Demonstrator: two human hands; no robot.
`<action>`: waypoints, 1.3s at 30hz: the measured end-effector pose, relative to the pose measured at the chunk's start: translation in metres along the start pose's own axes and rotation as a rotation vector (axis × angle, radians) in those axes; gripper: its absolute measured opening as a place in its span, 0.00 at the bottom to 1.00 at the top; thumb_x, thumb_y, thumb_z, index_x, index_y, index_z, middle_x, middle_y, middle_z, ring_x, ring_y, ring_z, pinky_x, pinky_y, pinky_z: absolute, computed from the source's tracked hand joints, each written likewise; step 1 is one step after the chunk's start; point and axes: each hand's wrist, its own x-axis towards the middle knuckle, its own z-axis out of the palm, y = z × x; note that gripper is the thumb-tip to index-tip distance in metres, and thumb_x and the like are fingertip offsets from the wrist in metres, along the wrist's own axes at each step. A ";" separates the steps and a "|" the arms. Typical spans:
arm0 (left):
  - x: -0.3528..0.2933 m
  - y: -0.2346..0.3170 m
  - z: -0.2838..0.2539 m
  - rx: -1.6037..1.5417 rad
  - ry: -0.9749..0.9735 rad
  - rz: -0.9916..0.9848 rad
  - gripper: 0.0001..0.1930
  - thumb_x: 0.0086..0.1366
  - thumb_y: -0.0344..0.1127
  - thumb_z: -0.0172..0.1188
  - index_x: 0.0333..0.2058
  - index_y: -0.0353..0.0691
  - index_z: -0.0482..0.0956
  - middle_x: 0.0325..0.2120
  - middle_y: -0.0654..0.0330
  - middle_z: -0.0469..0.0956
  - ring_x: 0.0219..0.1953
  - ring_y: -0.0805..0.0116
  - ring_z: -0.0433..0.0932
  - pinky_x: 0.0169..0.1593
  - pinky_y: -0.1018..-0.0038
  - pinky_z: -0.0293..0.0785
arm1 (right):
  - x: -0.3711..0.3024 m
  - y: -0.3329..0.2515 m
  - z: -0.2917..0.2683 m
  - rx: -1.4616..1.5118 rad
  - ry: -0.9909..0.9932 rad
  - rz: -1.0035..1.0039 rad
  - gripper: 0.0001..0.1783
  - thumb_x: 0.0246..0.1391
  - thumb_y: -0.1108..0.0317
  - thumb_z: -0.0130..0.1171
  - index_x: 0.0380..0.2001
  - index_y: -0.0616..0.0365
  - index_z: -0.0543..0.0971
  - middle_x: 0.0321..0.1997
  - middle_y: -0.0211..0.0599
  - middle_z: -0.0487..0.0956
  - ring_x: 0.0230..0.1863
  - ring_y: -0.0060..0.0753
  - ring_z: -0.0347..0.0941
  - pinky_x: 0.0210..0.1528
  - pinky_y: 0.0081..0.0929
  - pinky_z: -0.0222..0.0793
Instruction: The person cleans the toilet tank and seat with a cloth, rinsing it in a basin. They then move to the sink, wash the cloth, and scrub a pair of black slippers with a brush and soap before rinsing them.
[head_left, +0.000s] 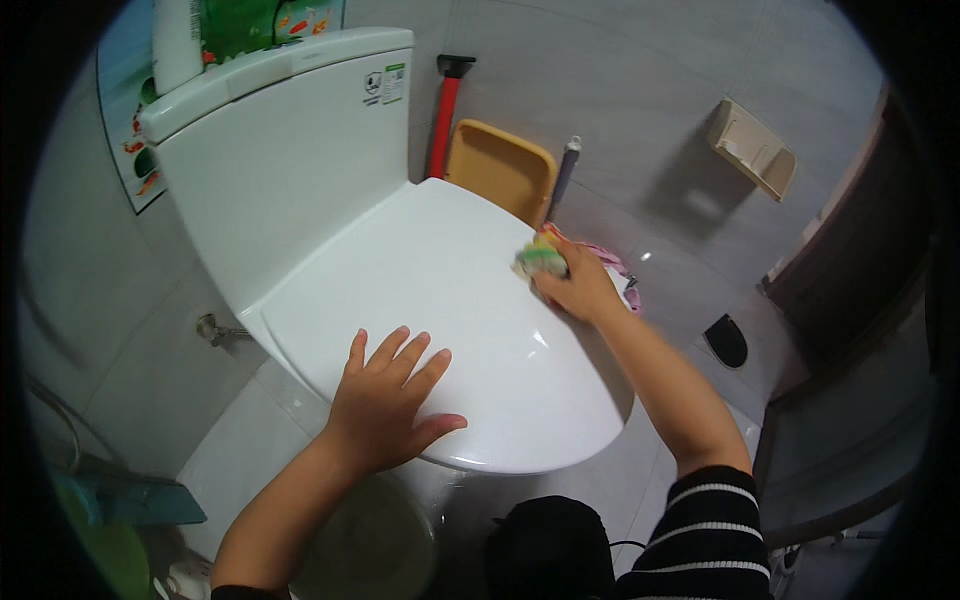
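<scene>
A white toilet with its lid (440, 290) down is in front of me, its tank (290, 150) at the far left. My left hand (385, 405) rests on the lid's near left part, fingers spread and holding nothing. On the lid's far right side, my right hand (582, 285) is closed round a striped green-and-yellow sponge (541, 256) and presses it to the surface. The sponge is slightly blurred and partly covered by the fingers. Just beyond that hand, pink cloth (634, 296) shows past the lid's edge.
Against the back wall stand a red-handled tool (444, 125), a yellow basin (500, 170) and a grey-handled tool (565, 178). A beige holder (752, 150) hangs on the right wall. Below my left arm is a bucket (365, 545). A white bottle (177, 45) stands on the tank.
</scene>
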 end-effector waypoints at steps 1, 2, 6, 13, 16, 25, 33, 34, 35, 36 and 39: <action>0.001 -0.001 0.004 -0.001 -0.020 0.001 0.31 0.51 0.55 0.63 0.47 0.39 0.74 0.48 0.47 0.71 0.54 0.46 0.67 0.56 0.41 0.57 | -0.029 -0.016 -0.016 0.010 -0.002 -0.007 0.31 0.39 0.55 0.60 0.49 0.58 0.74 0.48 0.52 0.74 0.50 0.51 0.70 0.52 0.40 0.66; 0.004 0.000 0.008 -0.009 -0.037 0.015 0.31 0.51 0.56 0.63 0.48 0.39 0.74 0.49 0.46 0.70 0.55 0.45 0.66 0.56 0.40 0.57 | -0.057 -0.022 -0.030 0.010 -0.001 -0.020 0.31 0.39 0.56 0.60 0.48 0.58 0.74 0.50 0.51 0.73 0.52 0.52 0.68 0.53 0.40 0.65; 0.012 0.005 0.018 -0.025 -0.109 -0.010 0.35 0.45 0.52 0.68 0.50 0.40 0.72 0.52 0.47 0.67 0.56 0.45 0.65 0.56 0.42 0.58 | -0.157 -0.028 -0.038 0.015 0.027 -0.293 0.31 0.38 0.58 0.62 0.50 0.54 0.73 0.52 0.47 0.71 0.54 0.51 0.65 0.55 0.44 0.60; 0.004 0.005 0.013 -0.009 -0.164 -0.090 0.31 0.49 0.50 0.67 0.50 0.42 0.73 0.56 0.52 0.62 0.62 0.50 0.57 0.63 0.47 0.49 | -0.136 -0.085 -0.028 0.207 -0.248 -0.622 0.30 0.35 0.60 0.62 0.48 0.50 0.74 0.47 0.44 0.73 0.51 0.50 0.67 0.52 0.46 0.61; 0.007 0.007 0.019 -0.024 -0.130 -0.055 0.32 0.47 0.45 0.68 0.51 0.39 0.72 0.56 0.50 0.63 0.60 0.47 0.60 0.62 0.48 0.51 | -0.112 -0.016 -0.040 0.135 0.039 -0.383 0.23 0.35 0.65 0.62 0.40 0.54 0.77 0.43 0.44 0.75 0.46 0.49 0.70 0.48 0.40 0.67; 0.006 0.012 0.009 0.016 -0.102 -0.078 0.31 0.48 0.42 0.68 0.52 0.41 0.71 0.55 0.49 0.64 0.58 0.44 0.62 0.61 0.47 0.52 | -0.224 -0.016 -0.048 -0.008 0.159 -0.204 0.35 0.33 0.61 0.67 0.52 0.49 0.73 0.57 0.43 0.66 0.56 0.47 0.62 0.54 0.41 0.59; 0.009 0.014 0.019 -0.026 -0.082 -0.036 0.30 0.50 0.45 0.66 0.52 0.41 0.71 0.55 0.48 0.64 0.58 0.44 0.62 0.61 0.47 0.52 | -0.206 -0.088 -0.013 -0.111 0.011 -0.739 0.22 0.48 0.60 0.56 0.50 0.41 0.74 0.55 0.38 0.70 0.56 0.44 0.65 0.52 0.40 0.64; 0.008 0.013 0.017 -0.027 -0.088 -0.030 0.30 0.51 0.45 0.66 0.52 0.41 0.71 0.55 0.48 0.64 0.59 0.44 0.62 0.61 0.47 0.51 | -0.204 -0.081 -0.021 -0.136 -0.026 -0.765 0.21 0.48 0.61 0.56 0.49 0.40 0.74 0.55 0.38 0.70 0.56 0.44 0.65 0.52 0.41 0.65; 0.006 0.013 0.014 -0.024 -0.099 -0.034 0.30 0.51 0.45 0.66 0.52 0.41 0.71 0.55 0.48 0.64 0.58 0.44 0.62 0.61 0.47 0.51 | -0.205 -0.072 -0.029 -0.160 -0.060 -0.798 0.21 0.48 0.61 0.56 0.48 0.39 0.74 0.55 0.38 0.70 0.55 0.44 0.65 0.52 0.41 0.66; 0.005 0.013 0.012 -0.028 -0.100 -0.038 0.29 0.52 0.45 0.65 0.52 0.41 0.71 0.55 0.48 0.64 0.58 0.44 0.62 0.61 0.47 0.51 | -0.211 -0.045 -0.032 -0.159 -0.109 -0.829 0.21 0.47 0.63 0.57 0.48 0.37 0.75 0.54 0.40 0.70 0.53 0.45 0.67 0.50 0.44 0.67; 0.003 0.011 0.007 -0.024 -0.085 -0.042 0.29 0.52 0.45 0.65 0.52 0.40 0.71 0.55 0.48 0.64 0.58 0.43 0.62 0.61 0.47 0.52 | -0.215 0.026 -0.041 -0.166 0.063 -0.755 0.24 0.44 0.70 0.59 0.48 0.40 0.74 0.51 0.42 0.72 0.51 0.43 0.70 0.48 0.43 0.69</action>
